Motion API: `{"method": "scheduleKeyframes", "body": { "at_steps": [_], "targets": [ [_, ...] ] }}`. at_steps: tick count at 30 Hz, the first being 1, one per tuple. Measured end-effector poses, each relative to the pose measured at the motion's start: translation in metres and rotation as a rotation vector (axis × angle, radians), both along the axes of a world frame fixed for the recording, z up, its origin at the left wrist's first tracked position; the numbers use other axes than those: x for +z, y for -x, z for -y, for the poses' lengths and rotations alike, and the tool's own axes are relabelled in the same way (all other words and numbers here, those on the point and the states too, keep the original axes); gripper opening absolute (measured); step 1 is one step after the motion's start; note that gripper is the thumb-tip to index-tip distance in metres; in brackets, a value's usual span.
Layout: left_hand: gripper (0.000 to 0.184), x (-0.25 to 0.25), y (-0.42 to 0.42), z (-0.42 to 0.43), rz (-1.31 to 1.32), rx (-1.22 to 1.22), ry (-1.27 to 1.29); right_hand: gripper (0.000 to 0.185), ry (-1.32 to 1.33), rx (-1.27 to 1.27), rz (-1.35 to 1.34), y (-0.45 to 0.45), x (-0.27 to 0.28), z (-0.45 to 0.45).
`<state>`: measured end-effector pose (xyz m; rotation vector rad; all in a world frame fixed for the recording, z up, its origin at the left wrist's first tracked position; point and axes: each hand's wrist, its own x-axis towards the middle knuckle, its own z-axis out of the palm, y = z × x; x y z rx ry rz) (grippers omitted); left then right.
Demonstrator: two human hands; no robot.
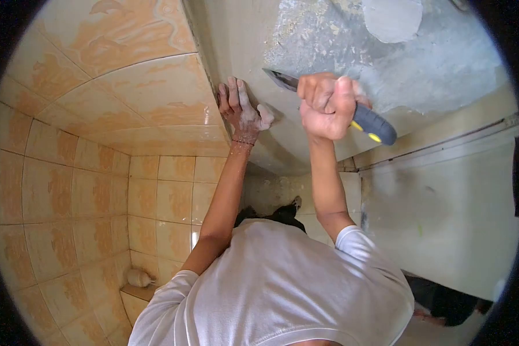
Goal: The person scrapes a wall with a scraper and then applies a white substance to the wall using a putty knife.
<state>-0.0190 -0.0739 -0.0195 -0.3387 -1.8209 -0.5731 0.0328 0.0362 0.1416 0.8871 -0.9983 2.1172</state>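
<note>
My right hand (331,106) is wrapped round the grey and yellow handle of a scraper (375,125). Its dark metal blade points to the upper left, at or just above the grey wall surface (288,130); contact is unclear. My left hand (243,109), dusted with white powder, has its fingers spread against the wall beside the edge of the orange-patterned tiles (161,86). Above the scraper the wall shows a rough, flaking patch (328,43) and a pale round patch (392,20).
Orange and cream tiles (52,184) cover the left side. A small ledge at the lower left holds a rounded pale object (139,278). On the right is a pale flat panel (438,202) with a frame edge. Dark fabric (450,300) shows at the lower right.
</note>
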Motion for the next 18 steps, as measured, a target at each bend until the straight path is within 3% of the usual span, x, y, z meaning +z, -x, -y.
{"method": "scheduleKeyframes", "body": {
  "at_steps": [4, 7, 8, 9, 11, 13, 15, 18],
  "targets": [
    [0.071, 0.003, 0.002, 0.004, -0.019, 0.004, 0.023, 0.037, -0.028, -0.043, -0.219, -0.035, 0.014, -0.005],
    [0.069, 0.003, -0.002, 0.002, -0.004, 0.000, 0.016, 0.038, -0.021, -0.069, -0.080, -0.010, 0.008, -0.006],
    [0.069, 0.003, -0.002, 0.001, -0.005, -0.006, 0.011, 0.039, -0.040, -0.184, -0.034, -0.012, 0.008, -0.010],
    [0.069, 0.005, 0.000, 0.001, -0.009, -0.012, 0.006, 0.039, -0.038, -0.182, -0.036, -0.015, 0.009, -0.014],
    [0.070, 0.003, -0.001, 0.003, -0.004, -0.014, 0.010, 0.039, -0.125, 0.077, -0.238, -0.028, 0.017, -0.021],
    [0.070, 0.004, 0.001, 0.000, 0.004, -0.025, 0.009, 0.037, -0.120, -0.068, -0.200, -0.028, 0.021, -0.002],
    [0.069, 0.007, -0.001, -0.001, -0.021, -0.024, -0.017, 0.038, 0.019, -0.113, 0.063, -0.006, 0.006, 0.011],
    [0.068, 0.008, -0.003, -0.001, -0.032, -0.012, 0.004, 0.037, -0.117, -0.036, -0.049, -0.028, 0.017, -0.001]
  ]
}}
